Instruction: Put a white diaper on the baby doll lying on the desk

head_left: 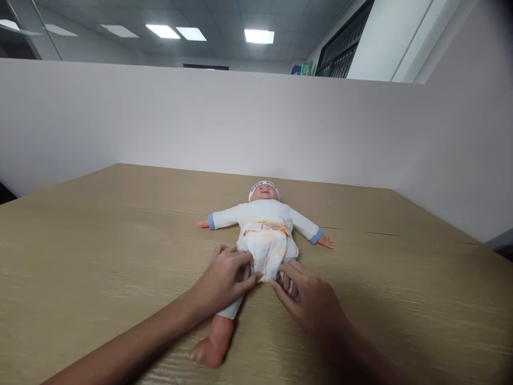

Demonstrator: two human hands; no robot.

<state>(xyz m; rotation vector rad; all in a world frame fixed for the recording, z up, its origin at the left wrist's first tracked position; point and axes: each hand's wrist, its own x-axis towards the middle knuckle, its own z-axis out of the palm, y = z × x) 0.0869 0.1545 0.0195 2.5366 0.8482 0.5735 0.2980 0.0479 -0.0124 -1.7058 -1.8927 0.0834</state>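
Note:
A baby doll (266, 210) in a white outfit with blue cuffs and a lettered white hat lies on its back, arms spread. A white diaper (267, 250) with a printed orange and yellow waistband wraps its hips. My left hand (230, 272) pinches the diaper's edge at the doll's leg on the left side. On the opposite edge, my right hand (302, 291) has its thumb and fingers closed on the diaper near the crotch. One bare doll foot (212, 345) shows below my left wrist; my right hand and forearm hide the other leg.
The doll lies on a wood-grain table (120, 240) with a thin seam across it. A pale partition wall (256, 123) rises behind the table's far edge, and another wall stands at the right. Ceiling lights show above.

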